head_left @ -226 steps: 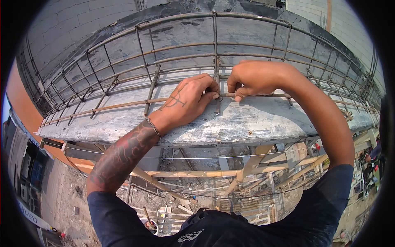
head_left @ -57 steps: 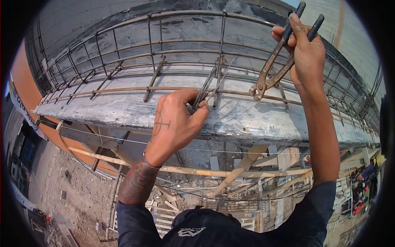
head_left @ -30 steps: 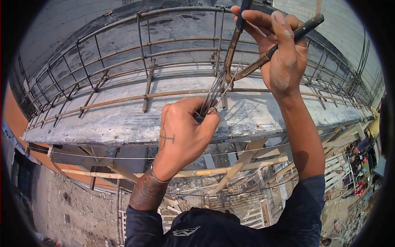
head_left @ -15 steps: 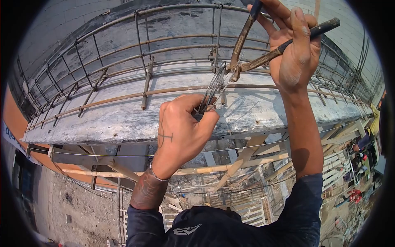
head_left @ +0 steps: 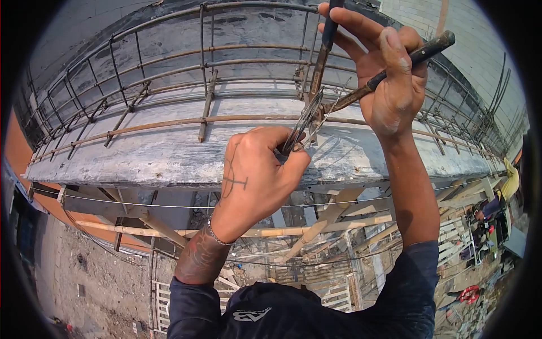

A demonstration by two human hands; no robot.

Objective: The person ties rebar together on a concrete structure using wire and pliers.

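Observation:
A bundle of thin tie wire (head_left: 303, 121) is pinched in my left hand (head_left: 261, 169), its strands pointing up and to the right. My right hand (head_left: 393, 85) grips a pair of long-handled pincers (head_left: 353, 97), whose dark-sleeved handles are spread wide. The rusty pincer head meets the wire bundle just above my left fingertips, overlapping the strands in this view. Behind both hands runs a cage of rusty rebar (head_left: 244, 120), with bars lengthwise and stirrups tied across them.
The rebar lies over a grey formwork board (head_left: 175, 164), whose front edge drops to bamboo poles (head_left: 282, 231) and a thin taut string (head_left: 169, 204). Far below is rubble-strewn ground (head_left: 107, 282). A person in red (head_left: 470, 294) is down at the right.
My right hand and the pincers have shifted left and slightly down, the head now deeper among the strands. My left hand has moved a little right with the wire.

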